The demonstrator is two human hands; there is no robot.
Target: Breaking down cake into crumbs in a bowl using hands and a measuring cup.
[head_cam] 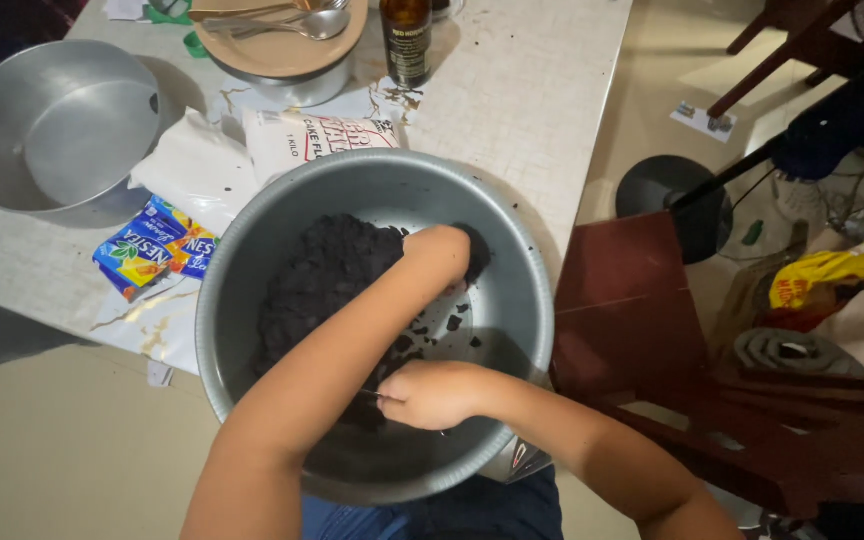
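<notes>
Head view, looking straight down. Both forearms enter from the bottom edge and reach into a large grey metal bowl (372, 190) that sits at the near edge of the pale speckled surface (522, 90).

Left hand (444, 252): arm runs diagonally up and to the right across the bowl. Hand is curled, fingers pressed down into the far right edge of a dark, almost black crumbly mass (327, 280); fingertips are buried, and it appears closed around a clump of the mass.

Right hand (434, 393): forearm comes in from the lower right, wrist bent toward the bowl's centre. Hand is a loose fist low in the bowl, at the near edge of the dark mass. A thin sliver shows at the thumb side; cannot tell whether it is gripping anything.

Bowl contents: the dark mass fills the left and middle of the bowl floor. Loose dark crumbs (457, 322) lie scattered on the bare metal to the right, between the two hands.

Other containers: an empty metal basin (12, 130) at upper left, well apart from the bowl. A smaller metal bowl topped by a tan plate (282, 55) carrying spoons (297, 20) at the top edge. A dark brown glass bottle (407, 40) stands just beside it. A white flour bag (302, 135) lies touching the large bowl's far rim; blue and yellow sachets (152, 250) lie to the bowl's left.
</notes>
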